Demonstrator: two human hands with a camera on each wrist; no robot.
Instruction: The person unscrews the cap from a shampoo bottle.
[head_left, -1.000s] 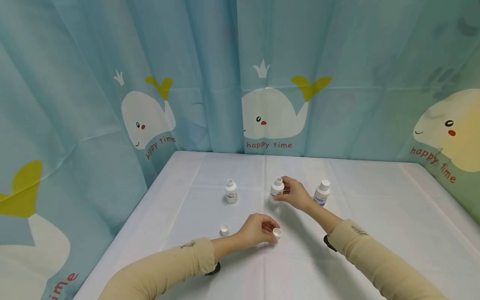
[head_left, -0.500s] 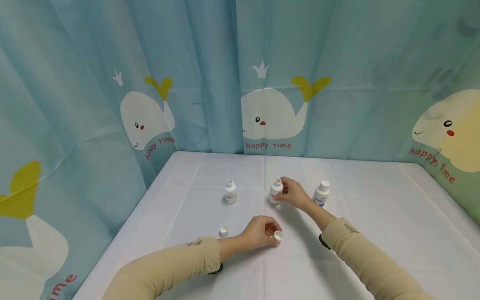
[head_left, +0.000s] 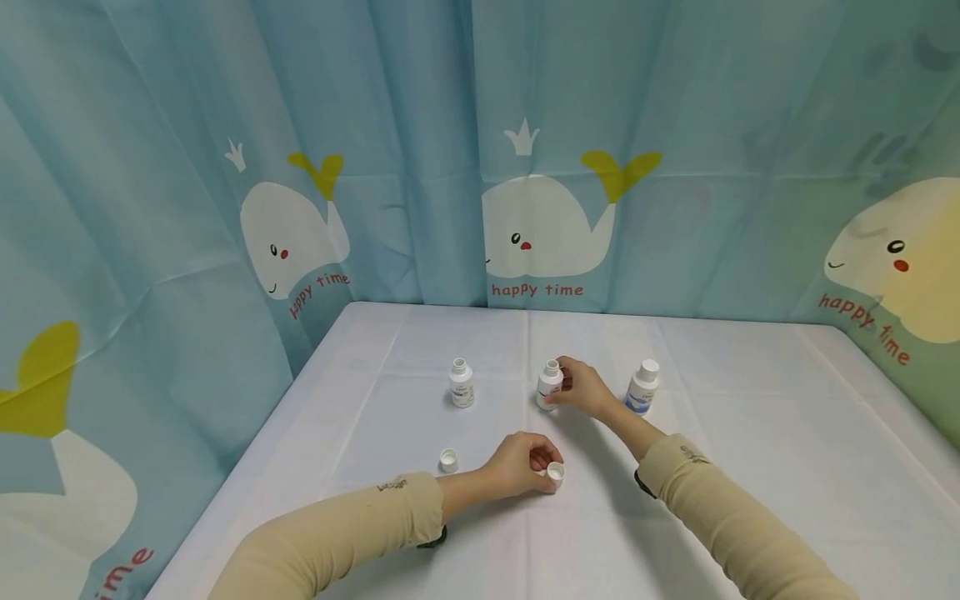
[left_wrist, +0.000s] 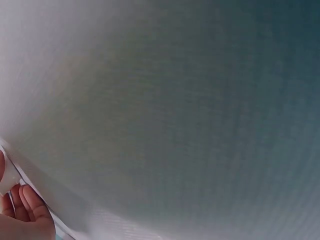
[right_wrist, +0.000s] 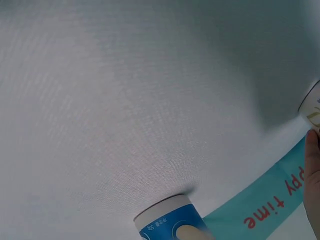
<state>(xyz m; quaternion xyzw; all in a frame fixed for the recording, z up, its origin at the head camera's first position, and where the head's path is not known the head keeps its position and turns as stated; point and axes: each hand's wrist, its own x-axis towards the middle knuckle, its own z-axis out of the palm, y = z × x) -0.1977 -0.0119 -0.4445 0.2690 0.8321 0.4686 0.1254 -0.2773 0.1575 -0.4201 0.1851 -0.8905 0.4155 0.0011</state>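
My right hand [head_left: 587, 390] grips an uncapped white bottle [head_left: 550, 385] from its right side; the bottle is upright with its mouth bare. Nearer to me, my left hand [head_left: 521, 462] pinches a white cap [head_left: 555, 474], hollow side up, at or just above the table. In the left wrist view, part of the left hand [left_wrist: 30, 215] and the pale cap [left_wrist: 9, 181] show at the lower left corner. At the right edge of the right wrist view, the right hand's fingers [right_wrist: 312, 160] touch the held bottle [right_wrist: 314, 110].
Left of the held bottle stands another uncapped bottle [head_left: 462, 385]. A second cap [head_left: 448, 461] lies hollow side up near the left forearm. On the right stands a capped bottle [head_left: 642, 387] with a blue label. Behind the white-covered table [head_left: 750, 433] hangs a whale-print curtain [head_left: 420, 150].
The right hand has shifted slightly left and toward me with the bottle. My left hand has moved a little nearer to me with its cap, then stayed almost still.
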